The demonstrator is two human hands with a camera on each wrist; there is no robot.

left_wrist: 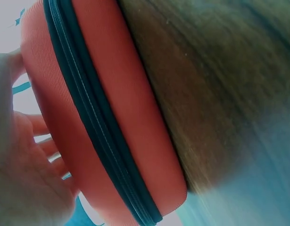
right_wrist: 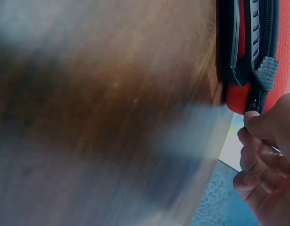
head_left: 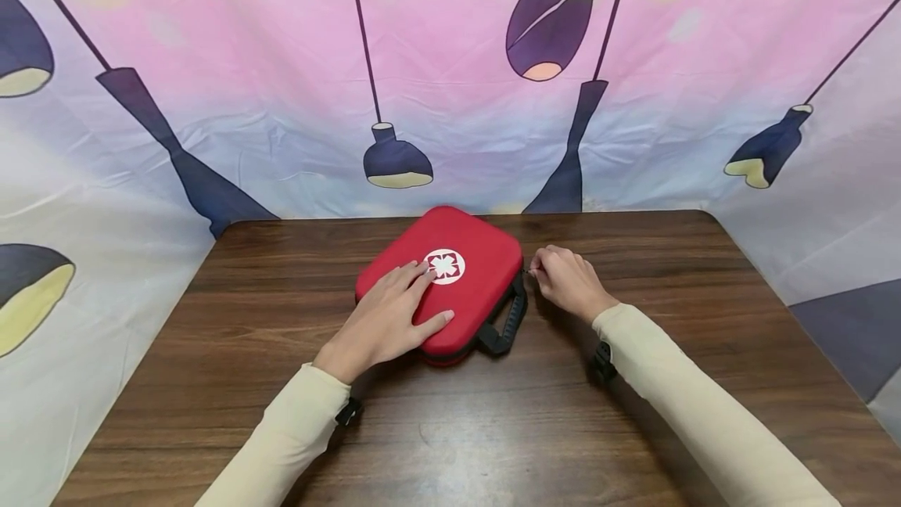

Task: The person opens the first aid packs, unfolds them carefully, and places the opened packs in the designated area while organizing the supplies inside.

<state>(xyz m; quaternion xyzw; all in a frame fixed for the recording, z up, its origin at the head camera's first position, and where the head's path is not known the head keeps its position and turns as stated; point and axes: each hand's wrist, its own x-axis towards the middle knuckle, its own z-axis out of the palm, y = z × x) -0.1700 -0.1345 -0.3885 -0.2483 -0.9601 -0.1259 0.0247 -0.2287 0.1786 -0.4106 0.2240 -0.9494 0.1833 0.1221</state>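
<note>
A red zippered first aid case (head_left: 475,249) with a white cross emblem lies on the table, turned at an angle. Its black handle (head_left: 515,319) faces right and toward me. My left hand (head_left: 390,311) rests on the lid with fingers spread, the fingertips reaching the emblem. In the left wrist view a black zipper band (left_wrist: 95,113) runs along the case's side. At the right corner my right hand (head_left: 568,280) pinches the zipper pull between thumb and forefinger. The right wrist view shows the zipper slider (right_wrist: 254,104) right at the thumb tip (right_wrist: 251,117), just past the handle's end.
The brown wooden table (head_left: 246,382) runs back to a hanging cloth (head_left: 464,100) printed with lamps. A dark band (head_left: 603,362) sits on the right wrist and another (head_left: 348,411) on the left.
</note>
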